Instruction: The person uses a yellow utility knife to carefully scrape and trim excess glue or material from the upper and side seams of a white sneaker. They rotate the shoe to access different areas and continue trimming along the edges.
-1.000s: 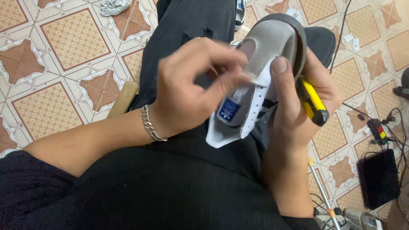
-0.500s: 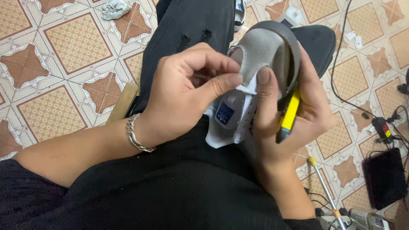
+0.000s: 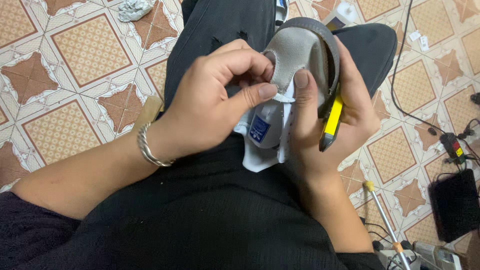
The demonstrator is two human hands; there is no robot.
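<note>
The left hand [image 3: 210,107], a bracelet [image 3: 147,147] at its wrist, pinches the grey suede edge of the shoe [image 3: 295,70] between thumb and fingers. The shoe sits in the lap between both hands, sole turned up. It looks light; the suede and white tongue seem soft and floppy, the rim stiffer, so the rim is likely the firmer hold. The right hand [image 3: 340,120] is clamped around the shoe, with a yellow tool [image 3: 331,122] against its palm. Beyond the hands lies a tiled floor [image 3: 75,55]; right of them, cables [image 3: 415,112] and a black box [image 3: 455,202].
</note>
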